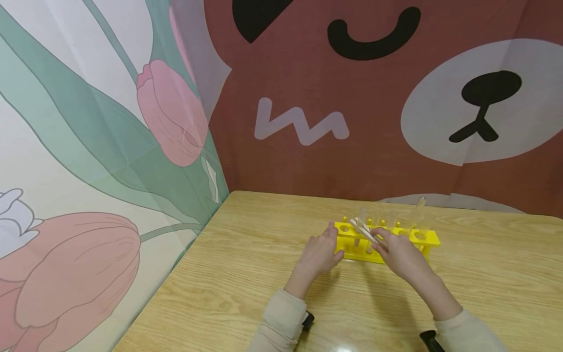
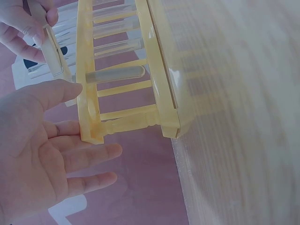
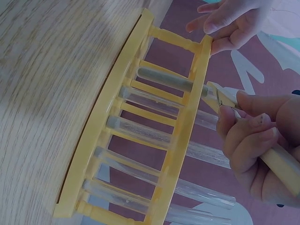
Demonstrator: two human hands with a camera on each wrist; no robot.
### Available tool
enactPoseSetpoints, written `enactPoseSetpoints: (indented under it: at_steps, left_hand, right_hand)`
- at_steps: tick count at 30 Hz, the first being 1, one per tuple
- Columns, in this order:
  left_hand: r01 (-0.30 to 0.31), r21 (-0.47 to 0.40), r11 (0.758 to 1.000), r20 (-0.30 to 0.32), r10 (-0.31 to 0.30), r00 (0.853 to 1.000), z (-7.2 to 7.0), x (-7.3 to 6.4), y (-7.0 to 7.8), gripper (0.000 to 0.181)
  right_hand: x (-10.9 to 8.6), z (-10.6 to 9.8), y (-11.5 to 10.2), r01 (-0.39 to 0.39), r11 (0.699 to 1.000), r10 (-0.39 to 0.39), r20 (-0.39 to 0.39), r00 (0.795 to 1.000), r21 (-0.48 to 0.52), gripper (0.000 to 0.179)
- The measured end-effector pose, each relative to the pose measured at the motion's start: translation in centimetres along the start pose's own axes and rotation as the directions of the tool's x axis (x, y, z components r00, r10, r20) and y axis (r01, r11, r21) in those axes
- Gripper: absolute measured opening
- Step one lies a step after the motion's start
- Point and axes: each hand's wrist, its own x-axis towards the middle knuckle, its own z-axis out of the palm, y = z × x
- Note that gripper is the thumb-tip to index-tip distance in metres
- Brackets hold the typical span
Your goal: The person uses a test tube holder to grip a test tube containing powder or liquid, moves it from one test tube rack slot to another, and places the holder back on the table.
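A yellow test tube rack [image 1: 433,238] stands on the table. My left hand [image 1: 317,252] is at its left end, fingers fairly straight, the index fingertip against the end of the upper plate. My right hand [image 1: 401,255] grips a wooden test tube clamp [image 3: 280,165] over the rack. The clamp's jaws are at the top of a greyish test tube [image 3: 164,78], which stands in a hole near the rack's left end. Other clear test tubes [image 3: 140,131] stand in the rack to the right, and one long tube [image 1: 418,211] leans higher than the rest.
Short yellow pegs [image 1: 383,223] rise along the rack's back. The wood-grain table [image 1: 246,274] meets a printed cloth wall [image 1: 308,171] behind and a flowered one [image 1: 110,122] at the left.
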Motion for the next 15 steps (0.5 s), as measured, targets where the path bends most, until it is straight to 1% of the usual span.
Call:
enactPoseSetpoints:
  at_steps: [15]
  left_hand:
    - [-0.005, 0.011, 1.0, -0.015, 0.005, 1.0, 0.06, -0.02, -0.04, 0.061]
  right_hand:
    - [0.12, -0.13, -0.04, 0.011, 1.0, -0.01, 0.006, 1.0, -0.006, 0.025]
